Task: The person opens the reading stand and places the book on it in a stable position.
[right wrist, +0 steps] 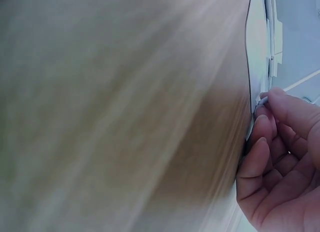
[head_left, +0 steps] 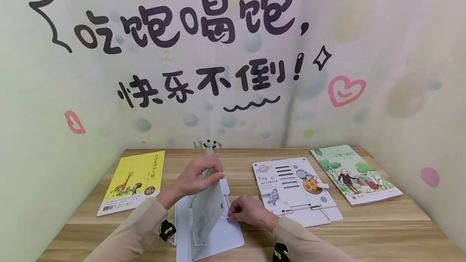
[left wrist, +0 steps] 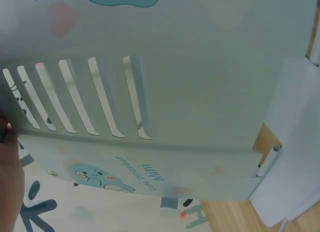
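Observation:
A pale book stand lies on the table with its panel tilted up from the flat base. The panel carries slots, a dinosaur drawing and the words "Cute Dinosaur Mini". My left hand grips the raised panel near its upper edge; in the left wrist view only part of the hand shows at the left border. Low at the base's right side, my right hand pinches the end of a thin white wire support between thumb and forefinger. The other right fingers curl beneath, beside the base's edge.
A yellow giraffe book lies at the left. To the right lies a second, white book stand with "Tiny universe" and an astronaut on it. Beyond it is a green book. A printed curtain hangs behind the wooden table.

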Demonstrator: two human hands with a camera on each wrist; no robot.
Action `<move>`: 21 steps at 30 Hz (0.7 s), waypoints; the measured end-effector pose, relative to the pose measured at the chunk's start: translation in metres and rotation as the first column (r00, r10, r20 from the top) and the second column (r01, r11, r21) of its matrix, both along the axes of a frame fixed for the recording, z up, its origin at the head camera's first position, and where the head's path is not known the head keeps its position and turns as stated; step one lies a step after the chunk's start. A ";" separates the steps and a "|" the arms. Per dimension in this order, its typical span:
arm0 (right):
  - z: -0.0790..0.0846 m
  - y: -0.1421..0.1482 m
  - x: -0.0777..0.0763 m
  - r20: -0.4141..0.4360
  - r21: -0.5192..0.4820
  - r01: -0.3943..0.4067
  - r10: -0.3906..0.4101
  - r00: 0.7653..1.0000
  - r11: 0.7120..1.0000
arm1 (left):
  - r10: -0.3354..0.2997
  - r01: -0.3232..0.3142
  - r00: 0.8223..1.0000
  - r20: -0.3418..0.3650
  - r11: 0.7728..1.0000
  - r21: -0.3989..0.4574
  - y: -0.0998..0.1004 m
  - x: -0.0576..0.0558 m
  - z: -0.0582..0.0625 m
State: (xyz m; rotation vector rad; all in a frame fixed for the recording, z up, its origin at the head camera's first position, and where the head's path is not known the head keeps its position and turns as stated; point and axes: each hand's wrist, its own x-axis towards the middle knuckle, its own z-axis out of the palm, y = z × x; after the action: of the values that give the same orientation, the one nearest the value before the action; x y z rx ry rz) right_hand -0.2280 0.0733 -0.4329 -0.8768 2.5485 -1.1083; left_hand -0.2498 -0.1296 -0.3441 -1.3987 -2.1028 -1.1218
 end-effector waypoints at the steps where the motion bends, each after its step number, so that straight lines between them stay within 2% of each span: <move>1: 0.000 0.000 0.000 0.004 -0.004 -0.001 0.001 1.000 1.000 | -0.001 0.001 1.000 0.002 1.000 0.001 0.001 0.000 0.000; 8: 0.001 0.002 0.001 0.024 -0.002 0.010 -0.010 1.000 1.000 | 0.018 -0.019 1.000 0.015 1.000 0.005 0.007 0.001 -0.002; 13: 0.002 0.004 0.005 -0.024 -0.010 0.035 -0.035 0.999 0.999 | 0.026 -0.026 0.999 0.029 1.000 -0.015 0.009 0.000 -0.001; 16: 0.003 0.004 0.013 -0.054 -0.062 0.051 -0.054 0.997 0.997 | 0.025 -0.024 0.999 0.039 0.999 -0.027 0.008 0.000 0.001; 19: 0.005 0.002 0.026 -0.036 -0.164 0.030 -0.036 0.999 0.986 | 0.022 -0.021 0.999 0.035 1.000 -0.020 0.005 -0.002 0.001; 21: 0.008 -0.002 0.037 -0.004 -0.242 0.002 -0.003 1.000 0.970 | 0.042 -0.043 0.998 0.039 0.999 0.005 0.002 -0.003 0.001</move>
State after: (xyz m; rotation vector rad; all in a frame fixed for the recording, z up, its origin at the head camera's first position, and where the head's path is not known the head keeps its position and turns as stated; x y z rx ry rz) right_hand -0.1905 0.0717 -0.4248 -0.9319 2.4526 -1.4428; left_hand -0.2528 -0.1272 -0.3436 -1.3336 -2.1436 -1.1461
